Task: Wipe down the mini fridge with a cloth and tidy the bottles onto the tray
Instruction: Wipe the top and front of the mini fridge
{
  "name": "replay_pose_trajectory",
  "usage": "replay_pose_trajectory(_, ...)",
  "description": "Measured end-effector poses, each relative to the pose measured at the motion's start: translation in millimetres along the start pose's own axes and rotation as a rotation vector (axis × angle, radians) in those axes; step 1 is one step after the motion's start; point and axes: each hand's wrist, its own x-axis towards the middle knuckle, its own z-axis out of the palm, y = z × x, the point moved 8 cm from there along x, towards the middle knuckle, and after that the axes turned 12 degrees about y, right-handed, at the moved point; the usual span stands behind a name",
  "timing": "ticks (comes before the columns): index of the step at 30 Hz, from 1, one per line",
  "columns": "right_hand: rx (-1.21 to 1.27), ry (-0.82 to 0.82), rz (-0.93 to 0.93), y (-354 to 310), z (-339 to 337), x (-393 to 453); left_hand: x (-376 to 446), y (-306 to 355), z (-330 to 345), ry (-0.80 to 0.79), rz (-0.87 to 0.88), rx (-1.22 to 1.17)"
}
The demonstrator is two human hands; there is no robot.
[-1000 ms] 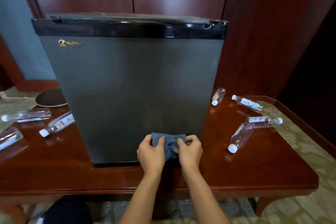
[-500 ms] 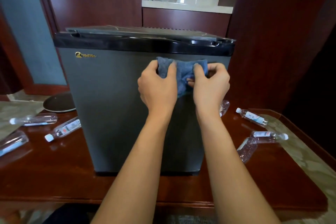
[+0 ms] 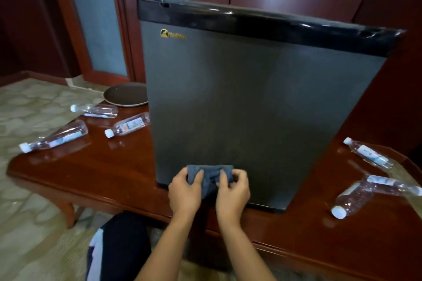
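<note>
A grey mini fridge with a black top band stands on a dark wooden table. Low on its door, near the bottom left corner, a blue-grey cloth is pressed against the metal. My left hand grips the cloth's left side and my right hand grips its right side. Three clear water bottles lie on their sides left of the fridge. Three more lie on the right. A dark round tray sits behind the left bottles.
The table's front edge curves just below my wrists. Patterned carpet covers the floor to the left. Dark wood panelling and a door frame stand behind the fridge. My dark-clothed knee shows under the table edge.
Both hands slid the cloth from the bottom of the door up to the black band, then back down to the bottom. My view has shifted left and tilted.
</note>
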Motion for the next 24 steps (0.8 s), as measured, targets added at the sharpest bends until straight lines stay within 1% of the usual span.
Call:
replay_pose_trajectory(5, -0.121, -0.008, 0.068, 25.9, 29.2, -34.2, 17.9, -49.0, -7.0, 0.030, -0.130, 0.054)
replay_pose_trajectory(9, -0.185, -0.057, 0.157, 41.9, 45.5, -49.0, 26.3, -75.0, -10.4, 0.056, -0.221, 0.075)
replay_pose_trajectory(13, -0.096, -0.033, 0.220, 43.9, 52.5, -50.0, 27.8, -67.8, -14.1, 0.088, -0.194, -0.015)
replay_pose_trajectory(16, 0.050, -0.017, 0.217, 16.3, 57.2, -41.9, 35.5, -39.8, -28.1, 0.169, -0.106, -0.132)
replay_pose_trajectory(18, 0.153, -0.008, 0.172, -18.3, 58.7, -32.0, 46.2, -10.0, -41.1, 0.216, -0.008, -0.216)
replay_pose_trajectory(21, 0.315, -0.003, 0.058, -87.3, 57.3, -9.5, 63.2, 56.8, -62.3, 0.268, 0.177, -0.310)
replay_pose_trajectory(24, 0.375, 0.010, -0.103, -161.4, 48.6, 16.6, 76.7, 124.4, -75.2, 0.266, 0.292, -0.466)
